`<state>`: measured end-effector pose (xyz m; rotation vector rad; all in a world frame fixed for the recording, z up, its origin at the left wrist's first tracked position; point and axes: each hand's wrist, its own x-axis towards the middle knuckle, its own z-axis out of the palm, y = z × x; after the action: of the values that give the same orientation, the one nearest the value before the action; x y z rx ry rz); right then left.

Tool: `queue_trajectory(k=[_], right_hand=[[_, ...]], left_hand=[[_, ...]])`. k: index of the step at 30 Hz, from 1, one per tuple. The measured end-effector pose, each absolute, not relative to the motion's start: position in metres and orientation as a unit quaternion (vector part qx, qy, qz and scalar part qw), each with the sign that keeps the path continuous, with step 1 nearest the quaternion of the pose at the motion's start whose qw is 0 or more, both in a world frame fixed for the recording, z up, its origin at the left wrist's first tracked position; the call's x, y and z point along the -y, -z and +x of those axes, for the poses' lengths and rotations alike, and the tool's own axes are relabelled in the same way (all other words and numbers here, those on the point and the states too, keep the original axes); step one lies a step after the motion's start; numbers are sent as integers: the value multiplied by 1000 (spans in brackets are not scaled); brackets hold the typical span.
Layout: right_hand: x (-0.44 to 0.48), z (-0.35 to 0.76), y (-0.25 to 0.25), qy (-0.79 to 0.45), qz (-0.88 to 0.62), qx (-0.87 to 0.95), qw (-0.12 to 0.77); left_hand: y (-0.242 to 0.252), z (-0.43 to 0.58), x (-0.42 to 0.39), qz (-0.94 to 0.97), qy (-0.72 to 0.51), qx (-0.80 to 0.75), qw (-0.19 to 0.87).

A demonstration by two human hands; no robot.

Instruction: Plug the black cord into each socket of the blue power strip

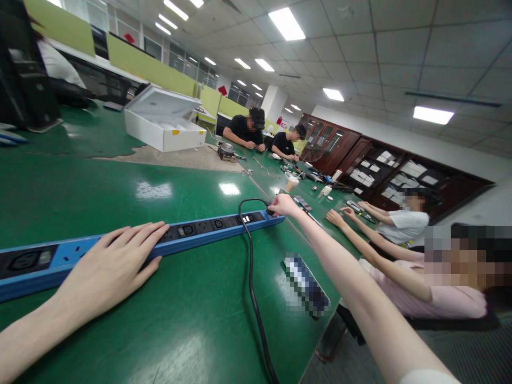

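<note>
Plug (271,209) pinched between thumb and fingers of the right hand (283,205), right over the end of the blue power strip (203,227), which stretches leftward from that grip! Whether it's seated, those fingers hide. Black cable (252,266) loops out left of the grip, then nearer; left hand (116,261) lies palm-down across the strip, fingers extended, well left.

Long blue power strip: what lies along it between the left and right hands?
In the head view, a row of black sockets, then a thin black cable crossing the strip near the right hand.
</note>
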<state>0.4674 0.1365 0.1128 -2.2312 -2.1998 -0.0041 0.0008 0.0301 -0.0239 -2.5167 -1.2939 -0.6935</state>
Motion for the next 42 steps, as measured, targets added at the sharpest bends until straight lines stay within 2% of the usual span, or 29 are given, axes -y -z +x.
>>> queue_trajectory(k=[19, 21, 26, 29, 33, 42], right_hand=[[-125, 464, -121, 92, -626, 773, -53], [-122, 466, -119, 60, -635, 769, -29], [-117, 467, -109, -205, -677, 697, 117], [-118, 464, -107, -293, -710, 613, 187], [-119, 461, -107, -310, -711, 591, 223], [-128, 454, -95, -226, -771, 558, 205]], left_hand=[[35, 2, -38, -855, 252, 441, 105], [34, 2, -38, -856, 248, 441, 106], [30, 3, -34, -857, 243, 443, 103], [27, 3, -30, -856, 243, 444, 103], [24, 5, -28, -855, 239, 447, 105], [22, 5, -25, -850, 245, 455, 108]])
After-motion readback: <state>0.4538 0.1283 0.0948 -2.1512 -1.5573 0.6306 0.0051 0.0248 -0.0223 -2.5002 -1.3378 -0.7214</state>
